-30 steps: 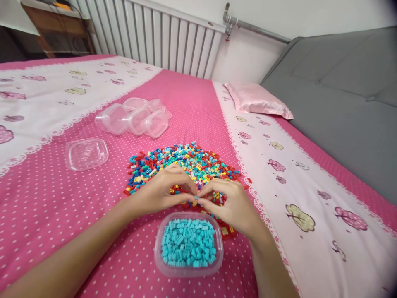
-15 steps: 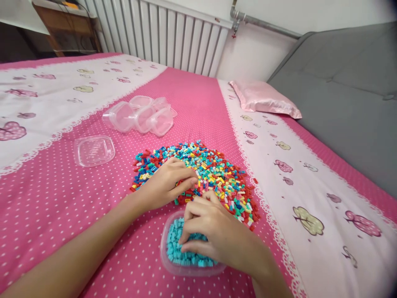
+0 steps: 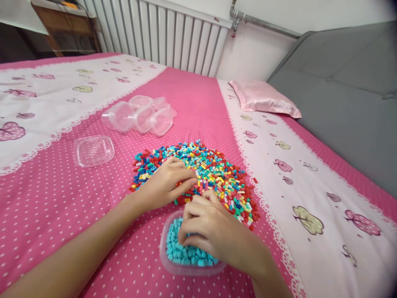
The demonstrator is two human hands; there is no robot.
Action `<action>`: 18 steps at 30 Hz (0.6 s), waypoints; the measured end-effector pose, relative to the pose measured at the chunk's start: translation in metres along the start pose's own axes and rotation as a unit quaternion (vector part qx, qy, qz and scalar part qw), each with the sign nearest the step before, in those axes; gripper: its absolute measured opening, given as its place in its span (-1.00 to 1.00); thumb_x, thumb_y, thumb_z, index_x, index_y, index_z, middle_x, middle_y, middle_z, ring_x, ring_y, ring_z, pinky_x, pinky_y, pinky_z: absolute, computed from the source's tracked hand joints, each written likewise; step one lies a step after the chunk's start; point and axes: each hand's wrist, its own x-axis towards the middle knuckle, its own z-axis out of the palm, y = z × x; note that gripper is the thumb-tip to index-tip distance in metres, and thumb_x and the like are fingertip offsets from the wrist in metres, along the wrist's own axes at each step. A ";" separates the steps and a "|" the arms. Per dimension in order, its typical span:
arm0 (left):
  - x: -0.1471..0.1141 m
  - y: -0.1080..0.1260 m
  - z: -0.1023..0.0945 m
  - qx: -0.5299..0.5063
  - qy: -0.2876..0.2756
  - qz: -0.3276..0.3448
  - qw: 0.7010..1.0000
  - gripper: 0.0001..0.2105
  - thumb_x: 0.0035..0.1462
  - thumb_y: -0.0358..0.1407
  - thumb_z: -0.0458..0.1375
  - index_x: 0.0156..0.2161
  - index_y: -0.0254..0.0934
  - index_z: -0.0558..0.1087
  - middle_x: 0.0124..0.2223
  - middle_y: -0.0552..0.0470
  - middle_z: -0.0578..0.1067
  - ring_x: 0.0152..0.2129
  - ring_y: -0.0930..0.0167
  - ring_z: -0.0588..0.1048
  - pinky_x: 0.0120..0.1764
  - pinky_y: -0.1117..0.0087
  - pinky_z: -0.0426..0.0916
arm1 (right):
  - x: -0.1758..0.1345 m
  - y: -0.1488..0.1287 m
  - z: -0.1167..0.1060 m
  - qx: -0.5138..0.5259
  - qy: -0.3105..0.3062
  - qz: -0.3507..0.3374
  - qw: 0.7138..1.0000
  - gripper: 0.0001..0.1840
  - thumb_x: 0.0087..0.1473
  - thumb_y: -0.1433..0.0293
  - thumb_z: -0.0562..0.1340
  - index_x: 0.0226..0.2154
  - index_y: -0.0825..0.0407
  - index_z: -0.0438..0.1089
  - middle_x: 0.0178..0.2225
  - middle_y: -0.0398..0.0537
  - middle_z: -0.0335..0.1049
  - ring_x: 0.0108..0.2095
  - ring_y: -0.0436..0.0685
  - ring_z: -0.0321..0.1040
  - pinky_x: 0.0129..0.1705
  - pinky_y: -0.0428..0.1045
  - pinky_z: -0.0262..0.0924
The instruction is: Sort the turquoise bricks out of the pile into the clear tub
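Note:
My left hand (image 3: 169,182) rests low over a pile of small multicoloured toy bricks (image 3: 217,174). Its thumb and forefinger bend toward each other and their tips meet above the bricks; anything between them is hidden. My right hand (image 3: 211,223) hangs over a clear plastic tub (image 3: 167,263) at the near side of the pile. Small turquoise bricks (image 3: 178,244) fill much of that tub. The right fingers are curled, with thumb and forefinger close together just over the turquoise bricks, and I cannot make out what they hold.
Several clear plastic tubs (image 3: 139,116) lie clustered farther back on the pink dotted bedspread (image 3: 192,91). A clear lid (image 3: 94,151) lies to the left. A pink pillow (image 3: 263,99) is by the grey headboard (image 3: 341,82), and a white radiator (image 3: 161,35) stands behind the bed.
My right thumb and forefinger have drawn closer together over the tub. My left hand has hardly moved.

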 end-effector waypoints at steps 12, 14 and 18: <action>-0.001 -0.002 0.001 -0.003 0.007 0.002 1.000 -0.70 0.45 -0.22 -0.03 -0.26 -0.26 0.48 -0.36 0.09 0.53 -0.39 0.41 0.40 -0.06 0.25 0.15 | -0.003 0.000 0.000 0.015 -0.010 0.002 1.000 -0.90 0.25 0.38 0.32 -0.32 -0.09 0.55 -0.30 -0.25 0.40 -0.19 0.02 0.29 0.02 0.02 -0.13; -0.001 -0.003 0.000 -0.001 0.005 0.002 1.000 -0.70 0.45 -0.23 -0.03 -0.25 -0.26 0.48 -0.36 0.08 0.53 -0.39 0.40 0.40 -0.06 0.25 0.15 | -0.002 0.000 0.001 0.009 -0.025 -0.004 1.000 -0.89 0.25 0.38 0.31 -0.33 -0.08 0.55 -0.31 -0.24 0.41 -0.18 0.03 0.29 0.04 0.03 -0.13; -0.001 -0.002 -0.001 0.002 0.004 0.003 1.000 -0.69 0.44 -0.24 -0.03 -0.27 -0.27 0.48 -0.37 0.09 0.52 -0.40 0.40 0.40 -0.06 0.25 0.15 | -0.003 0.000 0.000 0.017 -0.023 -0.005 1.000 -0.87 0.27 0.38 0.30 -0.33 -0.09 0.56 -0.31 -0.25 0.41 -0.19 0.02 0.29 0.04 0.03 -0.14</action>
